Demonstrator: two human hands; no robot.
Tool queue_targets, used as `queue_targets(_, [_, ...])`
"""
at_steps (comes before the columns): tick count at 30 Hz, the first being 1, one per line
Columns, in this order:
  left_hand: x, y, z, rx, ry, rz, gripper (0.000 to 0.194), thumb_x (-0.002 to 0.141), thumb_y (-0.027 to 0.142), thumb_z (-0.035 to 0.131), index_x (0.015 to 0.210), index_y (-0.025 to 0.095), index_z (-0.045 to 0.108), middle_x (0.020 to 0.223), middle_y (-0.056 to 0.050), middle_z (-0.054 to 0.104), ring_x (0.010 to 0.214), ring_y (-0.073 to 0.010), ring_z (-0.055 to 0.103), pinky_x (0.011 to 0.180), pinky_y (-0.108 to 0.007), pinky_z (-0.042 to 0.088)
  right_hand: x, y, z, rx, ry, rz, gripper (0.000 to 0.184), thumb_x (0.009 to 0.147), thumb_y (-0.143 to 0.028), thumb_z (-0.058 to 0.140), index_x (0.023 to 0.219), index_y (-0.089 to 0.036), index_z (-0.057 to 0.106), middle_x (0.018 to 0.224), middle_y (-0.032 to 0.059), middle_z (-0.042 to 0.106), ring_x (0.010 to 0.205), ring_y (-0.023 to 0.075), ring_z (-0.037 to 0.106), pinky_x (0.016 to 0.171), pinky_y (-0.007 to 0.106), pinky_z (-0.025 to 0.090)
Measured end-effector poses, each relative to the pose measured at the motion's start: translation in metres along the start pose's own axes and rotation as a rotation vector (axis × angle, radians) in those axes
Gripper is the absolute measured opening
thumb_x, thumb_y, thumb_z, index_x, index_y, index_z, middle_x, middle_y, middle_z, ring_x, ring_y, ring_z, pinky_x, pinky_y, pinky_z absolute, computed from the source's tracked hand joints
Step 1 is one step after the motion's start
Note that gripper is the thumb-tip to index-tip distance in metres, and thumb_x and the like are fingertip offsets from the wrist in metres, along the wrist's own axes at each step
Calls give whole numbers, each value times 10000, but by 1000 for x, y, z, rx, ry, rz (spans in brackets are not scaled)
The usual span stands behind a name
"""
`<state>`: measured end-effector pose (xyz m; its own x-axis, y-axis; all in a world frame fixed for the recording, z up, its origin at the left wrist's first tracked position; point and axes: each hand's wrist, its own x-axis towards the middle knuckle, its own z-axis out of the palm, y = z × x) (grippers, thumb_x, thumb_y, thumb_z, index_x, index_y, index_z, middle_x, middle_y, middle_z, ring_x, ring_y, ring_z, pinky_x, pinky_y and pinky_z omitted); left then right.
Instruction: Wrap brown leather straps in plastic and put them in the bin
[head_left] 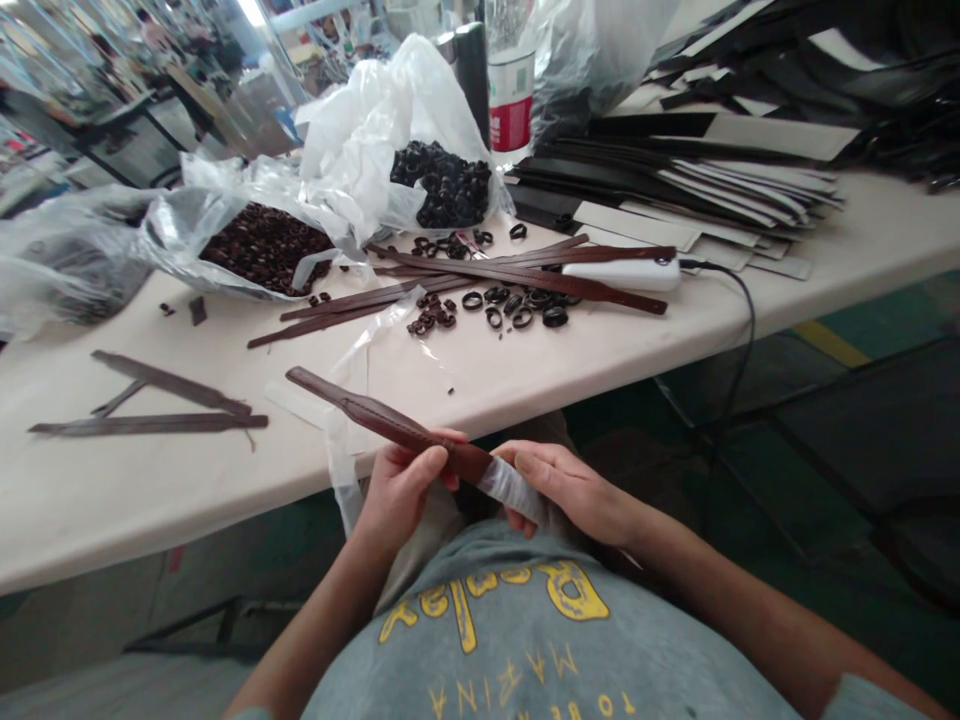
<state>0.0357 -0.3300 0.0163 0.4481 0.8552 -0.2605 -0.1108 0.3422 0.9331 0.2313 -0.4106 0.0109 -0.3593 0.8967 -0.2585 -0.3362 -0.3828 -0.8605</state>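
Observation:
My left hand (401,485) is closed around a long dark brown leather strap (375,418), which slants up and left over the white table's edge (525,390). My right hand (570,490) pinches the strap's near end, where a clear plastic sleeve (510,487) covers it. Both hands are held just below the table edge, above my grey shirt.
More brown straps (480,280) lie across the table's middle and at the left (161,405). Small black loops (517,305) are scattered among them. Plastic bags hold brown loops (262,245) and black loops (446,185). A white tool with a black cord (626,275) and stacked black sheets (697,180) lie right.

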Motion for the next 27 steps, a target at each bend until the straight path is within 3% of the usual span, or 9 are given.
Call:
queue_targets(4, [7, 2, -9, -95, 141, 15, 379, 675, 455, 824, 857, 125, 781, 656, -56, 715, 483, -104, 570, 463, -196, 455, 3, -1, -5, -7, 48, 9, 568, 937, -652, 482, 1144, -140, 616, 767, 42, 664, 597, 111, 612, 523, 182, 454])
queue_targets(10, [8, 6, -11, -129, 200, 63, 385, 626, 469, 854, 817, 143, 784, 662, -46, 720, 490, -97, 584, 468, -184, 482, 14, -3, 2, 4, 17, 46, 562, 899, -677, 526, 1095, -159, 621, 751, 33, 666, 566, 106, 602, 497, 177, 433])
queue_targets(15, [5, 8, -7, -78, 211, 68, 342, 624, 427, 854, 810, 148, 785, 697, -52, 732, 516, -119, 616, 453, -190, 501, 24, -10, 9, -70, -13, -24, 545, 842, -658, 628, 1074, -165, 604, 817, 27, 656, 617, 107, 591, 547, 202, 458])
queue_targets(18, [4, 10, -7, -76, 206, 78, 290, 649, 381, 843, 819, 154, 785, 731, -51, 744, 503, -104, 609, 451, -180, 503, 28, -9, 9, -153, -17, -3, 491, 875, -647, 589, 916, -158, 593, 724, 3, 619, 578, 100, 562, 530, 202, 434])
queue_targets(21, [5, 11, -7, -78, 217, 112, 258, 633, 357, 854, 782, 160, 779, 793, -53, 757, 525, -103, 620, 449, -177, 509, 28, -7, 4, -231, -61, 7, 485, 917, -634, 528, 792, -166, 543, 630, -15, 575, 546, 102, 537, 516, 207, 407])
queue_targets(27, [5, 8, -6, -87, 230, 131, 243, 629, 339, 857, 767, 156, 777, 746, -45, 745, 523, -103, 617, 435, -168, 504, 18, -7, -11, -405, -90, 13, 447, 950, -583, 504, 789, -168, 537, 646, -13, 587, 570, 107, 533, 547, 217, 394])
